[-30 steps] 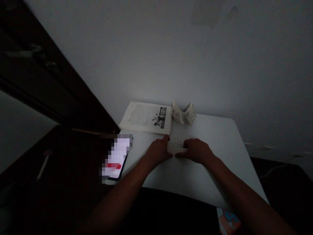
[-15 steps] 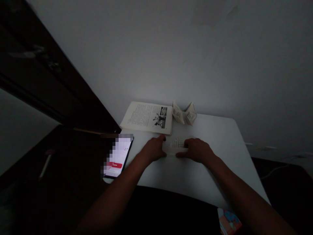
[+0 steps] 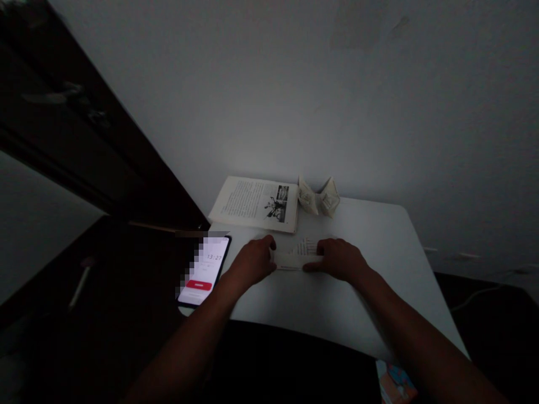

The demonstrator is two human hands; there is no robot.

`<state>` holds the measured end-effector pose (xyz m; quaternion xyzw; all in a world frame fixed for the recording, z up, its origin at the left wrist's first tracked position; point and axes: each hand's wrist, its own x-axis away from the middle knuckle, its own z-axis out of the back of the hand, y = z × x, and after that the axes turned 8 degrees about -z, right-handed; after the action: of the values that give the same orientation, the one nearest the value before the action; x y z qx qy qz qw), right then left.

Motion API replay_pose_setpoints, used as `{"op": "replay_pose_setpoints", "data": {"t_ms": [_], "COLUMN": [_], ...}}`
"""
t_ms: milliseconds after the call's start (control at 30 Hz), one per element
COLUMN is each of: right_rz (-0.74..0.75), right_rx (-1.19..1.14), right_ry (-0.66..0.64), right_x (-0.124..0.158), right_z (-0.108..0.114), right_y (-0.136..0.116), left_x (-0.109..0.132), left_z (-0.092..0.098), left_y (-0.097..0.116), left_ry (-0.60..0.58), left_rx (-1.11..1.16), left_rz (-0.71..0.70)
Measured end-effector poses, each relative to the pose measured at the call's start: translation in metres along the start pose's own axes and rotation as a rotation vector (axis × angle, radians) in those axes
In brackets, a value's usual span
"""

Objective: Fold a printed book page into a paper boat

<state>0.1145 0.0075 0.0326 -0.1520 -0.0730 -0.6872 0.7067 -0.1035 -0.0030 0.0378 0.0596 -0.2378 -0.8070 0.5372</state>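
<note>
A folded sheet of printed paper (image 3: 293, 262) lies low over the white table, with a pale band along its near edge and lines of print on its right part. My left hand (image 3: 254, 260) is closed at its left end, thumb at the near edge and fingers at the far side. At the right end, my right hand (image 3: 342, 259) grips the same paper between thumb and curled fingers. Beyond it stands a folded paper figure (image 3: 329, 196) with two pointed, boxy ends.
A printed book (image 3: 252, 203) lies at the table's back left. A lit phone (image 3: 202, 275) rests on the left edge of the white table (image 3: 379, 230). A wall rises behind, with a dark door (image 3: 105, 140) at left. Something colourful (image 3: 396, 381) shows below the table's front.
My left hand has slid a little to the left along the paper, baring more of its near band. My right hand stays in nearly the same place.
</note>
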Motion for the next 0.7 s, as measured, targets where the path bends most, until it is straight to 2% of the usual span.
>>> {"op": "replay_pose_setpoints", "data": {"t_ms": [67, 100, 233, 433, 700], "right_rz": [0.01, 0.015, 0.03, 0.044, 0.055], "right_rx": [0.006, 0.007, -0.003, -0.021, -0.057], "right_ry": [0.005, 0.003, -0.008, -0.024, -0.093], "right_x": [-0.001, -0.002, -0.004, -0.004, -0.009], "right_z": [0.0, 0.0, 0.002, 0.004, 0.003], "right_y": [-0.004, -0.006, -0.012, -0.011, -0.003], "left_x": [0.004, 0.005, -0.001, -0.011, -0.01], "left_z": [-0.007, -0.011, -0.031, -0.046, -0.045], "left_y": [0.012, 0.017, 0.03, 0.023, 0.022], "left_ry": [0.118, 0.137, 0.113, 0.133, 0.128], "left_rx": [0.008, 0.024, 0.036, -0.008, 0.007], "left_rz": [-0.05, -0.09, -0.185, -0.204, -0.172]}}
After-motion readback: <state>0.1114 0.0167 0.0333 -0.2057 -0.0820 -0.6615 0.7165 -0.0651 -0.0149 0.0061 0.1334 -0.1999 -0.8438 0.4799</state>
